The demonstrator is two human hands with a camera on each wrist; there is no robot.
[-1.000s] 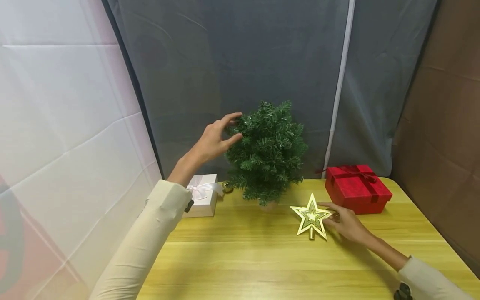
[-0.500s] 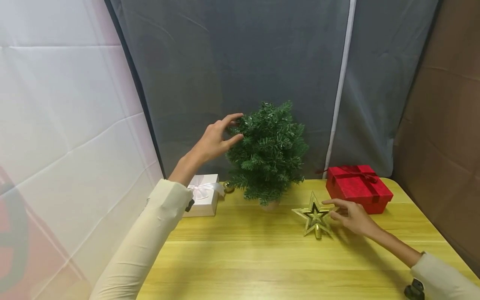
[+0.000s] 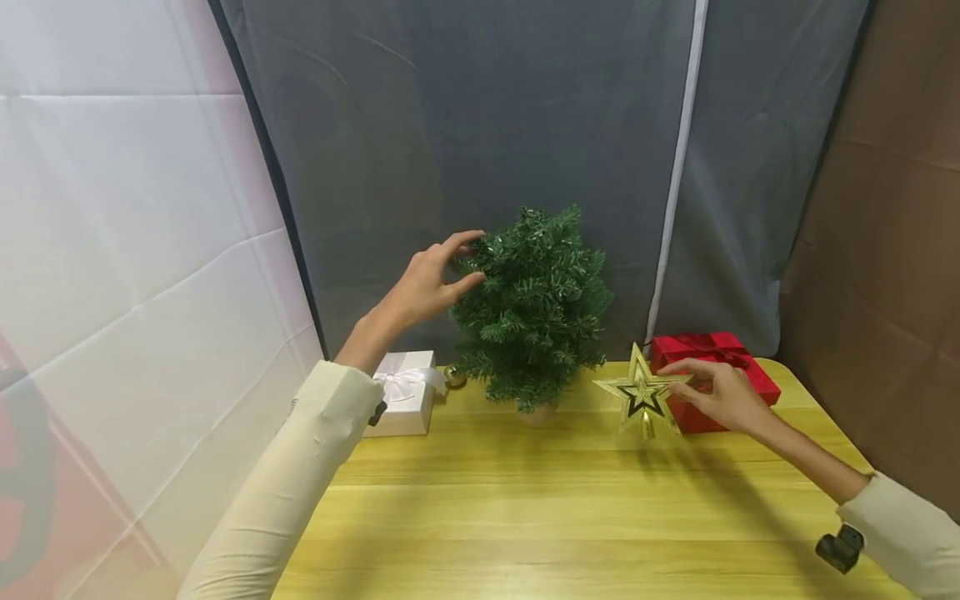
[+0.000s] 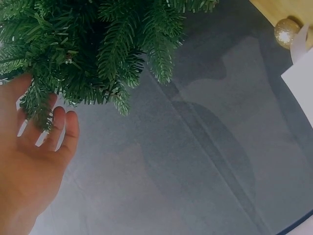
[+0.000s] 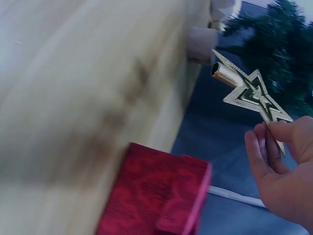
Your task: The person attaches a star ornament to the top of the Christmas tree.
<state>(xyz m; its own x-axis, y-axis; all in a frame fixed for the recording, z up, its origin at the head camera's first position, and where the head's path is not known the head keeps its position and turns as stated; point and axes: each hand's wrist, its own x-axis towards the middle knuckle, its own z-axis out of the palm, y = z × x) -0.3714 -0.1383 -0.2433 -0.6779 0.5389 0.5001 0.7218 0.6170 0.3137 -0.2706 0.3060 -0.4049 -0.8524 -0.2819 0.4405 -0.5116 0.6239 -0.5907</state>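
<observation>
Gold star [image 3: 641, 392] held clear of table [image 3: 525, 517], R of tree [image 3: 536, 308], near red box [image 5: 156, 191]. R hand [image 3: 727, 398] pinches one side pt, thumb vs. fingers. Prob. light, stiff plastic; glossy, maybe slick; thin pts likely snap if squeezed hard. Firmer hold prob. nearer ctr or at hollow tube [image 5: 227, 74]. L hand [image 3: 423, 283] loosely spread about branch tip, tree's upper L; can't tell if touching.

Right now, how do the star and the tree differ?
The star is gold, the tree green. The star is flat and pointed, the tree bushy. The star is smaller than the tree. The right grip holds the star off the table; the tree stands on it. Shared: both show in the head and right wrist views.
</observation>
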